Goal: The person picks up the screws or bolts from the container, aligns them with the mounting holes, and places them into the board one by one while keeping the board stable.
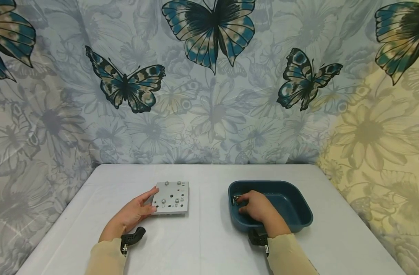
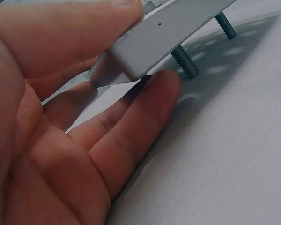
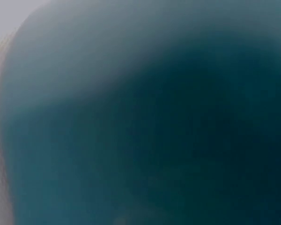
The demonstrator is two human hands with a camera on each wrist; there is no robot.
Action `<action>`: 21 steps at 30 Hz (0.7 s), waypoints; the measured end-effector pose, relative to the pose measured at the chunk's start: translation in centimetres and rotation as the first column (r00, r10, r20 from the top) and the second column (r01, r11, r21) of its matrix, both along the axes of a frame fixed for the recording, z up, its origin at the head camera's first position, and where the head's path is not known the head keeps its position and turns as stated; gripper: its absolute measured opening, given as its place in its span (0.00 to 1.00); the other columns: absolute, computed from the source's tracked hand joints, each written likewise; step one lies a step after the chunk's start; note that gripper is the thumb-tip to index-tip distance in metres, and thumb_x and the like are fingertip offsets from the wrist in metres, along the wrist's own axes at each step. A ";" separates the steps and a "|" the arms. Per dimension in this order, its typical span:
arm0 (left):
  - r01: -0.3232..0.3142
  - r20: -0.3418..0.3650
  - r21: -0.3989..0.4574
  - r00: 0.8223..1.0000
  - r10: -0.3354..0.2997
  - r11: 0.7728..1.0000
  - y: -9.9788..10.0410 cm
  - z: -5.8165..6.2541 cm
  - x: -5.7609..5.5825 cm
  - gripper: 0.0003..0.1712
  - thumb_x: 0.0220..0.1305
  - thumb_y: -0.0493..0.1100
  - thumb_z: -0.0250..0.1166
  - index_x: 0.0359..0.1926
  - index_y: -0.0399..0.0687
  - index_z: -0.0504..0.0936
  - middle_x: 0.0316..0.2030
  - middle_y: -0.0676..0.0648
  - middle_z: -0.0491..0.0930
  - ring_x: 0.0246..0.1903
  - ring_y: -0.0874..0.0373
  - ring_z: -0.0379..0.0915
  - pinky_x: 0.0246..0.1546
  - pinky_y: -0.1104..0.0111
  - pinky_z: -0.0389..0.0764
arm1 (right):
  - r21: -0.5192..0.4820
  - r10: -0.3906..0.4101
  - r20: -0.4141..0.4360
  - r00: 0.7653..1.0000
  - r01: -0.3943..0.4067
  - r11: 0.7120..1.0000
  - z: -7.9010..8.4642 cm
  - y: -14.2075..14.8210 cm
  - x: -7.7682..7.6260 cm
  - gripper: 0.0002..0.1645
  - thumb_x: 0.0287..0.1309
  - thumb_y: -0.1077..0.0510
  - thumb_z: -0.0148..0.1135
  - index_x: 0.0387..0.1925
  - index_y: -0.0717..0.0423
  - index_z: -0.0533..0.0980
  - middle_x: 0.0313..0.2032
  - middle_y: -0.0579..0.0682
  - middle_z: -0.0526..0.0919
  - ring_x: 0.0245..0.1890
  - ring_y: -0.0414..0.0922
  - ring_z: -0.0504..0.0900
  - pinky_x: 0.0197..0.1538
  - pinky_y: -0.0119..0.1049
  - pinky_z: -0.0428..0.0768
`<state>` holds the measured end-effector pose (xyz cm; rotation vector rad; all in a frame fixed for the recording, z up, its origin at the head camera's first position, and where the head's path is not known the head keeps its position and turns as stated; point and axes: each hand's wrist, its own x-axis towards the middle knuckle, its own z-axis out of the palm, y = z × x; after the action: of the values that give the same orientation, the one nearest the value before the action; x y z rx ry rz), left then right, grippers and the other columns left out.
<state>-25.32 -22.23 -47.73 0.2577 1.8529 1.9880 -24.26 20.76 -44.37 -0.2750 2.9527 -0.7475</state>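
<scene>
My left hand (image 1: 132, 214) grips the left edge of a silver metal plate (image 1: 171, 196), thumb on the near corner, fingers at the far side and beneath. Several screws (image 1: 177, 200) stand in the plate's holes, heads up. In the left wrist view, threaded screw ends (image 2: 185, 62) stick out below the plate, which is tilted there. My right hand (image 1: 257, 206) reaches into a dark blue plastic bin (image 1: 300, 198). Its fingertips are at small metal screws (image 1: 235, 199) by the bin's left wall, with a gap between thumb and index finger. The right wrist view shows only blurred bin wall (image 3: 61, 164).
A white cloth covers the table (image 1: 209, 244). Behind it hangs a curtain (image 1: 216, 126) with butterflies and flowers. Each wrist wears a black camera mount, the left mount (image 1: 133, 236) near the table surface and the right mount (image 1: 257, 237) against the bin's near side.
</scene>
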 end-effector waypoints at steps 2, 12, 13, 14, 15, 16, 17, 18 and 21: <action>0.001 -0.001 -0.002 1.000 -0.001 1.000 0.0 0.0 0.0 0.48 0.65 0.30 0.66 0.79 0.41 0.49 0.78 0.39 0.37 0.64 0.53 0.66 0.56 0.66 0.75 | 0.014 0.012 -0.016 1.000 -0.012 1.000 0.0 -0.1 0.0 0.12 0.49 0.60 0.77 0.38 0.50 0.87 0.42 0.50 0.83 0.49 0.54 0.80 0.53 0.52 0.77; -0.013 0.011 0.000 1.000 0.013 1.000 0.0 0.1 -0.1 0.49 0.63 0.30 0.67 0.79 0.42 0.49 0.78 0.39 0.37 0.63 0.53 0.66 0.55 0.67 0.75 | 0.082 0.034 -0.063 0.997 -0.029 0.996 0.0 -0.5 0.1 0.06 0.50 0.57 0.77 0.31 0.48 0.86 0.36 0.46 0.84 0.38 0.47 0.80 0.45 0.47 0.79; -0.016 0.014 -0.002 1.000 0.016 1.000 0.0 0.1 0.0 0.50 0.63 0.30 0.67 0.79 0.42 0.49 0.78 0.39 0.37 0.64 0.53 0.66 0.55 0.66 0.75 | 0.086 0.034 -0.062 0.998 -0.029 0.996 0.0 -0.5 0.1 0.06 0.50 0.57 0.77 0.31 0.48 0.86 0.35 0.45 0.84 0.37 0.46 0.80 0.43 0.46 0.80; -0.019 0.016 -0.003 1.000 0.019 1.000 0.0 0.0 -0.1 0.50 0.63 0.30 0.67 0.79 0.42 0.49 0.78 0.39 0.37 0.64 0.52 0.66 0.55 0.66 0.75 | 0.086 0.033 -0.058 0.998 -0.028 0.996 0.0 -0.5 0.1 0.06 0.50 0.58 0.77 0.30 0.49 0.86 0.34 0.45 0.83 0.35 0.45 0.79 0.42 0.45 0.80; -0.026 0.023 -0.001 0.999 0.026 1.000 0.0 0.0 -0.1 0.50 0.63 0.30 0.68 0.79 0.43 0.50 0.78 0.40 0.37 0.64 0.52 0.66 0.56 0.66 0.75 | 0.088 0.034 -0.055 0.998 -0.029 0.996 0.0 -0.5 0.0 0.05 0.50 0.58 0.77 0.30 0.49 0.85 0.32 0.44 0.83 0.34 0.44 0.79 0.40 0.44 0.80; -0.025 0.022 -0.002 0.999 0.025 1.000 0.1 0.0 -0.1 0.50 0.63 0.30 0.68 0.79 0.43 0.50 0.78 0.40 0.37 0.65 0.51 0.65 0.56 0.66 0.75 | 0.089 0.033 -0.052 0.998 -0.028 0.996 0.0 -0.5 0.0 0.05 0.51 0.59 0.76 0.29 0.49 0.85 0.32 0.43 0.83 0.32 0.43 0.78 0.39 0.43 0.79; -0.025 0.021 -0.004 0.999 0.025 1.000 0.1 0.0 -0.1 0.50 0.63 0.30 0.68 0.79 0.43 0.50 0.78 0.40 0.37 0.65 0.50 0.64 0.56 0.66 0.75 | 0.091 0.034 -0.051 0.998 -0.030 0.995 0.0 -0.6 0.0 0.05 0.51 0.59 0.76 0.29 0.49 0.85 0.31 0.43 0.83 0.31 0.42 0.78 0.38 0.42 0.79; -0.025 0.019 -0.007 1.000 0.025 1.000 0.1 0.0 -0.1 0.50 0.63 0.31 0.68 0.79 0.43 0.50 0.78 0.40 0.37 0.66 0.50 0.63 0.56 0.66 0.75 | 0.094 0.038 -0.052 0.998 -0.033 0.995 0.0 -0.6 0.0 0.05 0.51 0.60 0.76 0.28 0.49 0.85 0.30 0.42 0.83 0.30 0.41 0.77 0.37 0.42 0.79; -0.027 0.017 -0.012 0.999 0.027 1.000 0.1 -0.1 -0.2 0.50 0.62 0.31 0.69 0.79 0.43 0.50 0.78 0.42 0.36 0.67 0.48 0.61 0.57 0.66 0.74 | 0.102 0.048 -0.058 0.997 -0.042 0.994 0.1 -0.7 0.0 0.05 0.52 0.61 0.75 0.27 0.49 0.85 0.29 0.42 0.83 0.28 0.40 0.77 0.35 0.40 0.79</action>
<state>-25.50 -22.14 -47.80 0.2122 1.8665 1.9899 -24.27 20.03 -44.32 -0.3613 3.0179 -0.5925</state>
